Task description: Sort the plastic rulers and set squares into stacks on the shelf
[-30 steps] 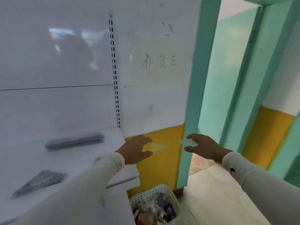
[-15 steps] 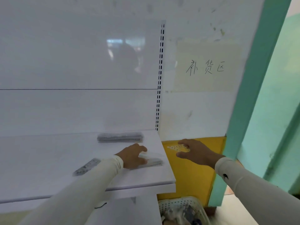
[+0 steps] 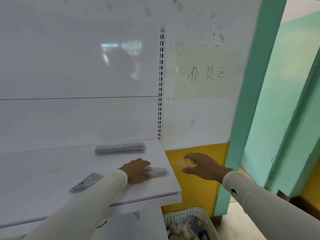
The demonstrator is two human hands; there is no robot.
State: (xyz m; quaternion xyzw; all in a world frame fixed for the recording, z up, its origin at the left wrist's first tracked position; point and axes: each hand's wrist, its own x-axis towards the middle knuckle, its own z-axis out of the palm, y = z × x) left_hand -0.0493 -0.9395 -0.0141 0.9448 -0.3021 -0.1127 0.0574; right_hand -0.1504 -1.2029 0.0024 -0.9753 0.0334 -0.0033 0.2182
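Clear plastic is what both hands are dealing with: the left hand (image 3: 138, 170) rests on a small pile of set squares (image 3: 156, 172) near the right front corner of the white shelf (image 3: 52, 170), fingers curled over it, probably to square the pile up and keep it from sliding. The right hand (image 3: 199, 166), just off the shelf's right edge, pinches one more set square (image 3: 183, 163) between thumb and fingers, likely meant for that pile. Behind the left hand lies a stack of rulers (image 3: 120, 147), and to its left a lone set square (image 3: 86, 182), each kind apparently kept apart.
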